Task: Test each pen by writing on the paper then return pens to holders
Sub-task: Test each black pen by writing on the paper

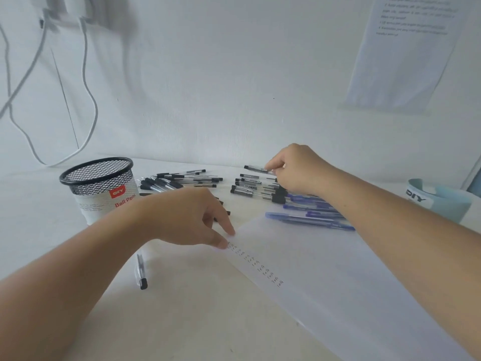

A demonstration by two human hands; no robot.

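A white sheet of paper (325, 277) lies on the table with a column of small scribbles running down its left part. My left hand (192, 217) presses its fingertips on the paper's top left corner. My right hand (294, 168) pinches a black-capped clear pen (256, 169) just above a pile of black pens (250, 187). Another pile of black pens (179, 181) lies to the left. Blue pens (309, 212) lie beside the paper's far edge. A black mesh holder (99, 183) labelled "Ball Pens" stands at the left. A light blue holder (440, 201) sits at the right.
One black pen (141, 272) lies alone under my left forearm. White cables (86, 74) hang down the wall at the left. A printed sheet (406, 48) is stuck on the wall at the upper right. The wall stands close behind the pens.
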